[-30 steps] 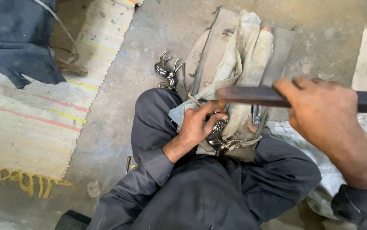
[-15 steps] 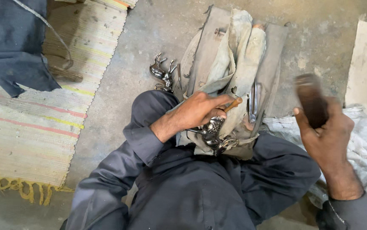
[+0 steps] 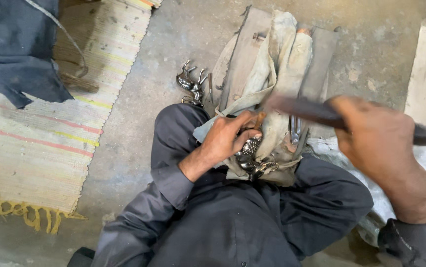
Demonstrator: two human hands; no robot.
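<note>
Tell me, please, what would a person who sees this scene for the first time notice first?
First, the right hand at the right, gripping a long dark tool, blurred by motion, over a cloth-wrapped block. Next, the left hand at the centre presses a shiny metal piece against that cloth. A small metal animal figure lies on the concrete floor beside a striped rug.

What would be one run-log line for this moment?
left hand: pressing shiny metal figurine on cloth-wrapped block | right hand: gripping long dark blurred tool
</note>
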